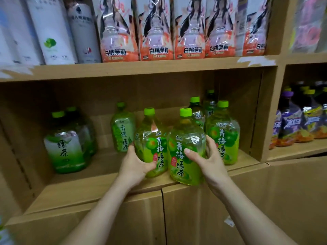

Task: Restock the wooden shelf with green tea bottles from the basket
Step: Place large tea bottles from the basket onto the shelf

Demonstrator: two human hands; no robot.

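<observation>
On the wooden shelf [88,188], left grip [136,165] holds the left bottle [151,138], right grip [209,161] the right bottle [184,137].

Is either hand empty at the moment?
No, the left hand grips the left bottle and the right hand grips the right bottle.

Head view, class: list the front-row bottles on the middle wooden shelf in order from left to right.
White-and-green labelled bottle → slim pale-green bottle → centre-left bottle, gripped by the left hand → centre-right bottle, gripped by the right hand → far-right bottle.
</observation>
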